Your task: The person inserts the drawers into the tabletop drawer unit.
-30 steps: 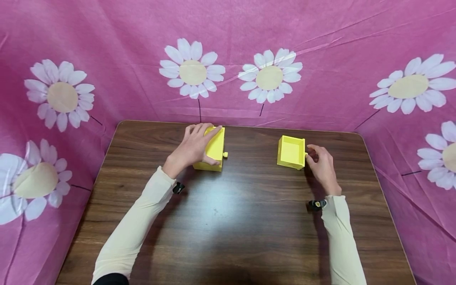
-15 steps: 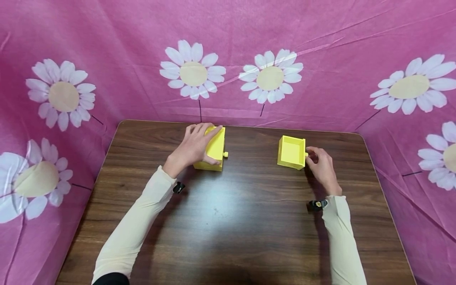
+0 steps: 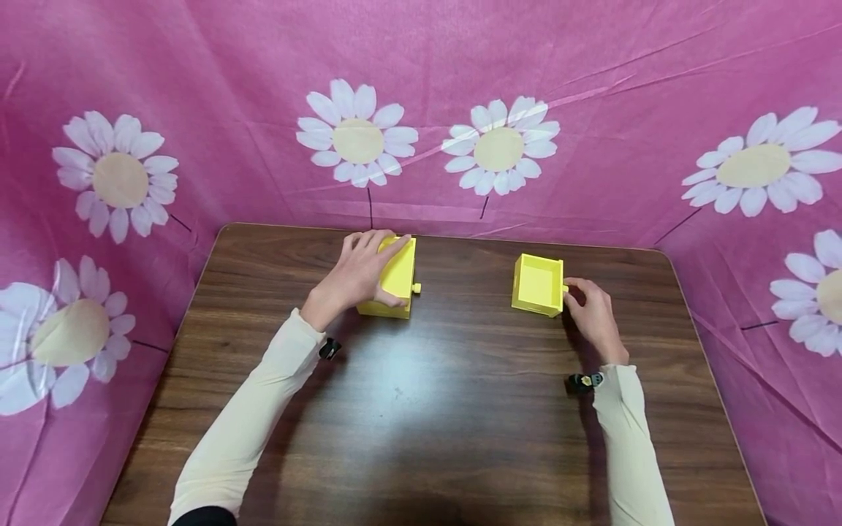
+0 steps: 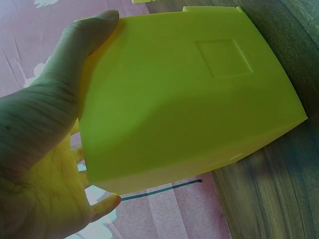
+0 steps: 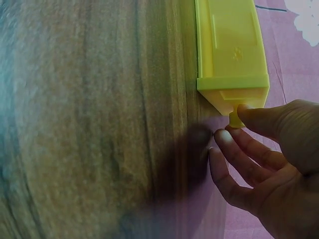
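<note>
Yellow drawer, hollow side up, lies just left of the right grip, which is closed to a pinch on the drawer's knob; the knob juts toward that hand, likely making it the handiest hold. The left grip spans the yellow box beneath it, spread wide, thumb near side, fingers far side, probably to steady it on the desk. A second knob sticks out just beyond the left thumb, pointing toward the right grip.
</note>
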`<state>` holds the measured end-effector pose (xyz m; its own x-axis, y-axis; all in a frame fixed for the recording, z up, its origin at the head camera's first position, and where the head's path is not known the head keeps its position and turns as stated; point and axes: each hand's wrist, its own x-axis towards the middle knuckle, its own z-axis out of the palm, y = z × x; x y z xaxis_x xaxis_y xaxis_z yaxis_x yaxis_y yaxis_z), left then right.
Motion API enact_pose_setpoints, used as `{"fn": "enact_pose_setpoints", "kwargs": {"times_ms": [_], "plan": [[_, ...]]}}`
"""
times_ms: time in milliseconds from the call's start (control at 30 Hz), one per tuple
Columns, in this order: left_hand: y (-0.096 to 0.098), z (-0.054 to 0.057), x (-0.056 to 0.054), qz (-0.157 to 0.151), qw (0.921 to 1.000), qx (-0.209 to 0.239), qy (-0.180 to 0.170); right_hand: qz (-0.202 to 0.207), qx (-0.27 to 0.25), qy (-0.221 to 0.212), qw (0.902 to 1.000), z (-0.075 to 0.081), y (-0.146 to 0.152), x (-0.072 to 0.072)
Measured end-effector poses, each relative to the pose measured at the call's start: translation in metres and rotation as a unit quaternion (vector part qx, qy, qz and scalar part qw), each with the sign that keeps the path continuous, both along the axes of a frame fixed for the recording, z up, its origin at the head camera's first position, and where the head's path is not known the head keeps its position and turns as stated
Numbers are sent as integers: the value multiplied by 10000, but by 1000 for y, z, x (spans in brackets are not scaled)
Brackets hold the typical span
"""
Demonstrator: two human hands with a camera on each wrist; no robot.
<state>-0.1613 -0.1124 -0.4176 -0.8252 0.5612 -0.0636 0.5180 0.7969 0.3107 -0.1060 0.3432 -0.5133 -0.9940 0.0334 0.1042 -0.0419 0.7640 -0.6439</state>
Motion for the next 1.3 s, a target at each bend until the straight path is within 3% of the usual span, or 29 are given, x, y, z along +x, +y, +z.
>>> {"fn": "enact_pose_setpoints", "kwargs": {"times_ms": [500, 833, 1133, 1300], "plan": [[1, -1, 1, 15, 10000, 2, -40, -259, 20, -231, 9994, 2, 2, -3], [2, -1, 2, 6, 10000, 20, 42, -243, -384, -395, 9982, 3, -1, -3], [3, -2, 2, -15, 10000, 56, 25, -358, -43, -21, 9993, 1, -6, 2], [3, -1, 3, 4, 10000, 15, 39, -118, 49, 322, 9994, -2, -8, 3]]}}
